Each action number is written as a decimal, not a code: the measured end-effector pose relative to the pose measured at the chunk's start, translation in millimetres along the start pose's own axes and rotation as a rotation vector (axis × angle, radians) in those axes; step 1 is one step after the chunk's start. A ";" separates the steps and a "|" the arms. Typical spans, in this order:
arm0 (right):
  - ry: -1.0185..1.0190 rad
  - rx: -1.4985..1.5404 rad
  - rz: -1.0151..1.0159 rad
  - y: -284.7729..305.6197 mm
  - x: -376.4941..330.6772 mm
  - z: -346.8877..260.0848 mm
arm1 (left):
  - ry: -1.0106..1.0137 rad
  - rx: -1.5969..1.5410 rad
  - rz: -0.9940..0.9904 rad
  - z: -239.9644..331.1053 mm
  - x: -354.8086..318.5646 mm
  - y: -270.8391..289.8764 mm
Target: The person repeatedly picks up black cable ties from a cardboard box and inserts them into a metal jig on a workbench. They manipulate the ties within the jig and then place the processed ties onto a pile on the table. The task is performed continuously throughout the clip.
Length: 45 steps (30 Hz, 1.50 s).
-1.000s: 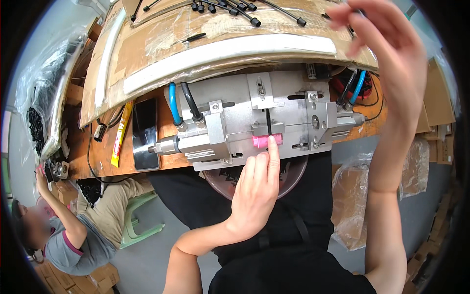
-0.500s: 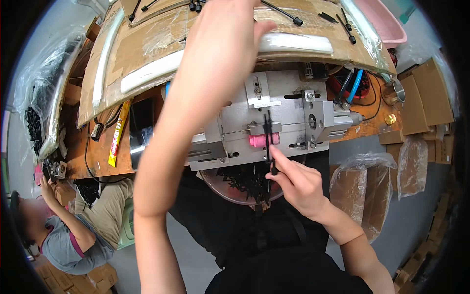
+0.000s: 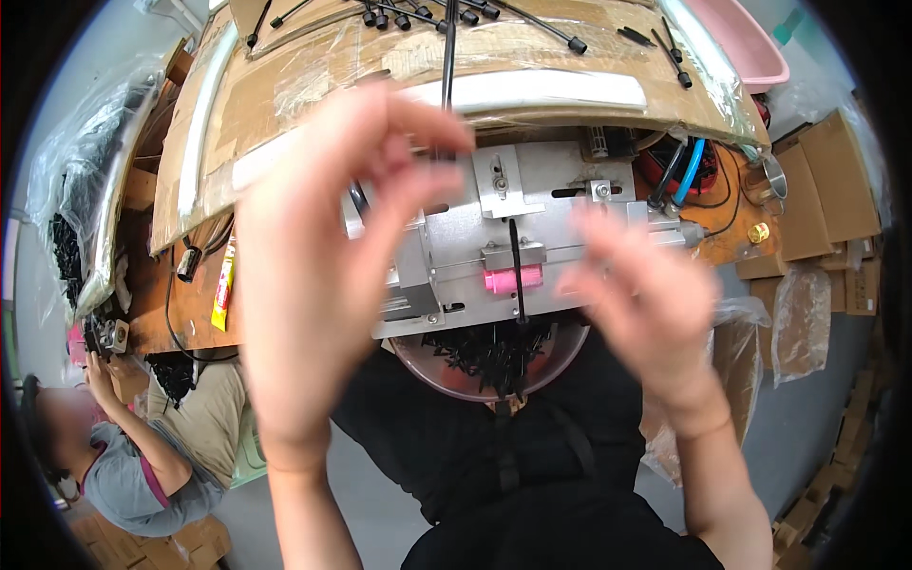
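Note:
My left hand, blurred by motion, is raised over the left part of a metal fixture. Its thumb and fingers are curved with a gap between them. A long black rod extends down from the cardboard past these fingers, which overlap it without a visible grip. On the right, my right hand is also smeared, its fingers apart beside the fixture. Another black rod lies across the fixture's middle, over a small metal block and a pink cylinder. Neither hand visibly holds anything.
Several black capped rods lie on the cardboard-covered board. A bowl of black pieces sits below the fixture. A pink basin stands back right; cartons lie right. Another person works at left.
My left hand has come down from the board toward me, uncovering black rods. My right hand has drawn off rightward from the fixture, leaving a rod lying across it.

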State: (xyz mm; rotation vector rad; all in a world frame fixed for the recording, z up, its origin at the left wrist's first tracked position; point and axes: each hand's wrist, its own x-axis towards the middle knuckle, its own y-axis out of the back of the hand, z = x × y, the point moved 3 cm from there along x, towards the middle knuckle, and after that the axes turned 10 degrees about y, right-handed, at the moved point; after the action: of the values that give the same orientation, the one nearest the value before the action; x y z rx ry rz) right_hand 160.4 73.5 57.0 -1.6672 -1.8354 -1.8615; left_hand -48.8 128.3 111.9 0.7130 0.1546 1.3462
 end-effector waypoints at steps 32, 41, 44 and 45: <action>-0.227 -0.144 -0.348 44.2 145.0 103.7 | 0.041 0.724 -0.131 -11.3 -106.6 -110.8; -0.093 -0.291 -0.258 4.6 154.2 128.2 | -0.320 0.499 0.356 13.7 64.5 -35.7; -0.038 -0.330 -0.396 -13.2 168.8 138.8 | -0.295 0.740 0.301 -10.2 135.8 -38.9; -0.033 -0.375 -0.382 -8.9 168.4 141.4 | -0.360 0.742 0.283 -11.9 138.4 -38.2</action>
State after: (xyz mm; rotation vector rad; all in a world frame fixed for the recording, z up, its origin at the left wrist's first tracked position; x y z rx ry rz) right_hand 171.4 282.8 124.2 -1.5242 -2.0346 -2.4778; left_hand 11.5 258.8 122.0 1.6378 0.2760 1.3991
